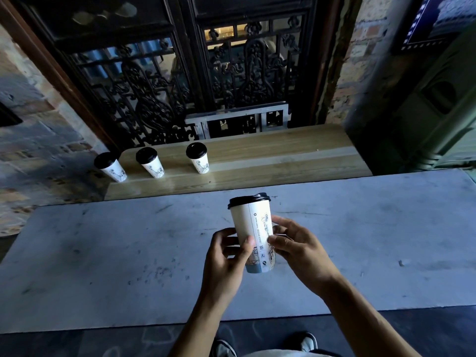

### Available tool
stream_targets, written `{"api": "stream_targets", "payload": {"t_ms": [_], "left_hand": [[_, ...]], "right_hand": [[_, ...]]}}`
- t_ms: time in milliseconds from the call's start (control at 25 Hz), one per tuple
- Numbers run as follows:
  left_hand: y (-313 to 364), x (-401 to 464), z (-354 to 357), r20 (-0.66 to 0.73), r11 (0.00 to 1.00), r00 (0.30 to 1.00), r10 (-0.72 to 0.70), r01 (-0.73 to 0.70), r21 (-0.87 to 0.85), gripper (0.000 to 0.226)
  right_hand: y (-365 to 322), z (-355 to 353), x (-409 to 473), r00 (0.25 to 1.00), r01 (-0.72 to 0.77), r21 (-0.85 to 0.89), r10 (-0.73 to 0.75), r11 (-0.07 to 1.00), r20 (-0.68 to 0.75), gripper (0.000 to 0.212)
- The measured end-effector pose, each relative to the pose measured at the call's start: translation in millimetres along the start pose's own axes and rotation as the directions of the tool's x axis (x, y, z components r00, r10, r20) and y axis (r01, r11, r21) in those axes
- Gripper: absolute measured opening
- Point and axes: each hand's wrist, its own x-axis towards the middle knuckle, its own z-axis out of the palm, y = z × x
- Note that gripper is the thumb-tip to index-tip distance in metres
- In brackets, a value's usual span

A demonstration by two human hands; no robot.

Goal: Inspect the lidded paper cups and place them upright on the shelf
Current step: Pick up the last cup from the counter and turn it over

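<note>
Brick walls stand on both sides, and a dark carved wooden screen (180, 81) fills the back of the room. Below it runs a long wooden shelf (270, 153). Three paper cups with black lids stand upright on the left part of the shelf: the left cup (111, 167), the middle cup (150, 162) and the right cup (197, 157). Most of the shelf to their right is bare wood.

Closer to the person is a pale, scuffed tabletop (103, 253). Both hands hold a fourth cup (253, 233) up over it. This cup is nearly upright, with its black lid (249, 200) on top and its bottom pointing down. The left hand (226, 256) has its grip closed on the cup's left side, thumb pressed on the front. The right hand (296, 248) has its grip closed on the right side with thumb and fingers.

I think the person is looking the cup over. The shelf lies straight ahead, past the far edge of the tabletop. The cup's long line already points up, so it needs a reach forward, not a turn. Both hands are about equally near.
</note>
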Motion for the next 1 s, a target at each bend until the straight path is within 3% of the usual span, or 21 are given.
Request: {"api": "stream_targets", "payload": {"t_ms": [280, 440, 600, 840, 1000], "left_hand": [[-3.3, 2.9, 16.6, -0.035, 0.999, 0.999, -0.028, 0.029, 0.030, 0.050], [-12.7, 7.9, 30.1, -0.092, 0.989, 0.995, -0.049, 0.061, 0.132, 0.052], [-27.8, 28.8, 37.6, -0.173, 0.978, 0.982, -0.073, 0.105, 0.180, 0.053], [-43.5, 87.8, 29.0, -0.148, 0.954, 0.981, -0.128, 0.162, 0.252, 0.034], [-61.7, 167.4, 19.4, -0.140, 0.923, 0.976, -0.168, 0.205, 0.324, 0.032]], "right_hand": [[-4.8, -22.5, 4.5, 0.999, -0.026, -0.110, 0.028, 0.994, 0.022, 0.054], [-10.1, -35.0, 20.0, 0.996, -0.034, -0.282, 0.056, 0.959, 0.072, 0.043], [-3.7, -42.5, 53.3, 0.994, -0.068, -0.403, 0.099, 0.913, 0.056, 0.046], [13.4, -42.0, 111.9, 0.998, -0.062, -0.611, 0.056, 0.789, -0.029, 0.049], [27.8, -40.4, 183.2, 0.990, -0.138, -0.659, 0.120, 0.740, -0.072, 0.046]]}}
